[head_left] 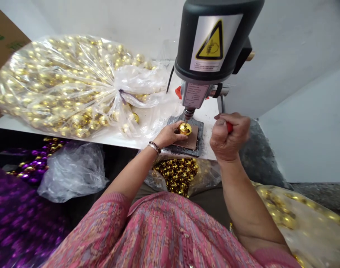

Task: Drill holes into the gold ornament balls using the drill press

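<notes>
A shiny gold ball (185, 128) rests on a brown board (191, 141) over the grey base of a drill press (207, 41). My left hand (171, 134) grips the ball from its left side, thumb and fingers around it. The drill's chuck (189, 113) is directly above, with its thin bit at the top of the ball; whether it has entered cannot be made out. To the right of the press, my right hand (230, 136) is closed in a fist around a red handle (229, 127).
A large clear bag of gold balls (58, 85) covers the white table's left part. An open bag of gold pieces (178, 173) sits below the table edge. Purple balls (19, 216) and a crumpled plastic bag (73, 171) lie lower left; another gold-filled bag (304, 223) is lower right.
</notes>
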